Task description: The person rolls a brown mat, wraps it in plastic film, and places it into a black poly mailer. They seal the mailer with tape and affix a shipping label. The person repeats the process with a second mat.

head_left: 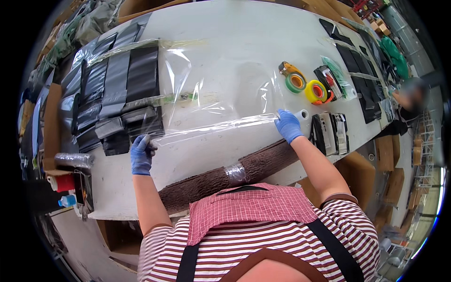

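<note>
Film [216, 126] lies clear and shiny on the white table [216, 23], its near edge pulled taut in front of the body. At one end the left hand [142, 154], blue-gloved, has its fingertips pressed together on the film's corner. At the other, the right hand [288, 126], gloved alike, touches the edge beside a film roll [299, 116]; whether those fingers clamp anything, I cannot tell. Nearer the body lies a rolled brown mat [206, 182], a shiny band [236, 173] around its middle. Beyond the right hand sits yellow tape [310, 92]; black packs [322, 134] lie nearer. Dark bags [115, 96] overlap at the left, near a red spool [62, 183]
</note>
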The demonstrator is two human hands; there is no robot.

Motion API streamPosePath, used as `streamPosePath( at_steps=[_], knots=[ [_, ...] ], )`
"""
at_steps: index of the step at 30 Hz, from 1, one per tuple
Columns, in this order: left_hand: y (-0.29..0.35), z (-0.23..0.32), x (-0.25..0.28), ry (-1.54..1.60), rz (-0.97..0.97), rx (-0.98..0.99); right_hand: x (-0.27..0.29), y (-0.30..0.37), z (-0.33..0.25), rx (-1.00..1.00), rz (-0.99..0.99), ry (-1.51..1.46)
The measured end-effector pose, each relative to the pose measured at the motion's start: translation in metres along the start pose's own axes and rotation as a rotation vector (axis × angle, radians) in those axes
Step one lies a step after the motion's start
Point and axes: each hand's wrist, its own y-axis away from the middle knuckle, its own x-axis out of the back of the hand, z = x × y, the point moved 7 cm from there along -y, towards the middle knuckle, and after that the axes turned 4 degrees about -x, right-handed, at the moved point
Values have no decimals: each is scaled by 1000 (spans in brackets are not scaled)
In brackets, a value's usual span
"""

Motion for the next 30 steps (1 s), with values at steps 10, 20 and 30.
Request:
streamPosePath(
  at_steps=[10,20,30],
  knots=[
    [3,20,18,136,97,-128,12,-32,39,-28,210,-97],
    [9,3,40,14,178,-56,4,-15,5,-327,-424,-1979],
    [5,-11,59,-140,249,-109,54,-26,-26,-317,-351,-1955]
  ],
)
